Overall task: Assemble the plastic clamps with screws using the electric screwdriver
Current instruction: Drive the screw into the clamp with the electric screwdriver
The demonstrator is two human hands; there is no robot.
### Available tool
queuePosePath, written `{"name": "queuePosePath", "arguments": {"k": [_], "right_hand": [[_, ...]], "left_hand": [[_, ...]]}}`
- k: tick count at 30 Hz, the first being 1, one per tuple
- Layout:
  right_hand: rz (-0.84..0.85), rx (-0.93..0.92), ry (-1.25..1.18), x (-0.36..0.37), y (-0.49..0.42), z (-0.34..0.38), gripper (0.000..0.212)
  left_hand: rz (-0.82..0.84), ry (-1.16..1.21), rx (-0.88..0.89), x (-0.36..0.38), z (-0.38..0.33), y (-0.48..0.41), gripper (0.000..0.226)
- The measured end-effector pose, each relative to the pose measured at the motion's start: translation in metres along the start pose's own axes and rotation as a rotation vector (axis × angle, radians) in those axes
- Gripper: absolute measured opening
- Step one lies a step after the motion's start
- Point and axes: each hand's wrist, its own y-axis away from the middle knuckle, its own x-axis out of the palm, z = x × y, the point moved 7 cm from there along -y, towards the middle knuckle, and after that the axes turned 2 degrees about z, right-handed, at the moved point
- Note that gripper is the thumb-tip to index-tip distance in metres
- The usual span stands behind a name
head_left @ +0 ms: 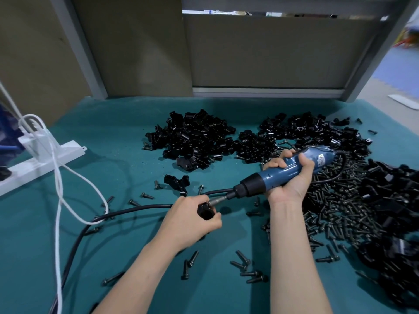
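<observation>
My left hand [189,219] grips a black plastic clamp [205,211] just above the green table mat. My right hand [289,175] is wrapped around the blue electric screwdriver [272,176], which slants down to the left. Its metal bit [218,201] meets the top of the clamp; the screw there is hidden. A big heap of black screws [335,214] lies to the right of my right forearm. Piles of black clamp parts [195,138] sit farther back, and one single clamp [178,182] lies alone near the tool's tip.
Loose screws [246,266] are scattered over the green mat [127,155]. A black cable [127,210] runs leftward under my left hand, crossed by a white cord [60,182]. A white bracket [43,155] stands at left. More black parts [394,223] are heaped at right.
</observation>
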Motion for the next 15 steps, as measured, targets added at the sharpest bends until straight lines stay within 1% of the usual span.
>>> {"name": "queuePosePath", "arguments": {"k": [5,9,11,12,13,15], "right_hand": [[-0.003,0.016,-0.005,-0.003,0.000,-0.001,0.010],[0.003,0.031,-0.016,-0.005,-0.001,-0.002,0.011],[0.017,0.030,-0.027,-0.004,-0.001,-0.003,0.015],[0.029,0.030,-0.042,-0.003,-0.001,-0.003,0.017],[0.050,0.031,-0.060,-0.001,0.000,-0.003,0.018],[0.137,0.028,-0.096,0.005,0.001,-0.001,0.022]], "left_hand": [[0.018,0.014,-0.014,0.001,0.000,0.000,0.039],[0.012,0.002,-0.021,0.001,0.001,0.000,0.040],[0.027,0.011,-0.022,0.000,0.000,0.001,0.034],[0.055,0.073,-0.031,0.001,-0.001,0.001,0.027],[0.108,0.189,-0.056,0.004,-0.001,0.001,0.021],[0.278,0.505,-0.177,0.016,0.001,0.005,0.018]]}}
